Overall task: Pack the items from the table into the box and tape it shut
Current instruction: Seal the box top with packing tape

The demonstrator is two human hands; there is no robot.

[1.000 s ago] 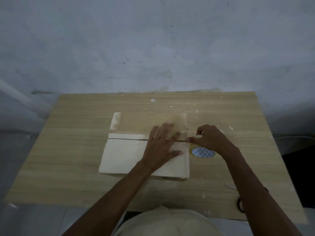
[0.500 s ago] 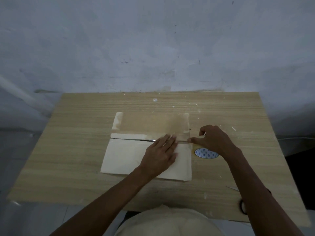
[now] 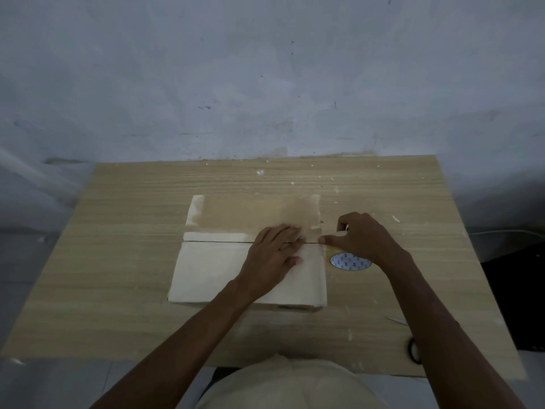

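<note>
Taping the closed box, seam not yet covered.
The flat pale cardboard box [image 3: 250, 252] sits mid-worktop [image 3: 118, 261], flaps shut; left hand [image 3: 272, 258] presses flat, right hand [image 3: 362, 237] pinches the patterned tape roll [image 3: 349, 261].

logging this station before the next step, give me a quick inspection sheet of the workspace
surface: wooden table, white flecks scattered on it
job's things: box flaps closed, seam partly taped; tape roll beside its right edge
clutter: scissors near the table's right front edge
grippers: left hand flat on the box seam; right hand on the tape roll, fingers pinched at the seam
cables: thin white cable off the table's right side
surroundings: grey scuffed wall
</note>
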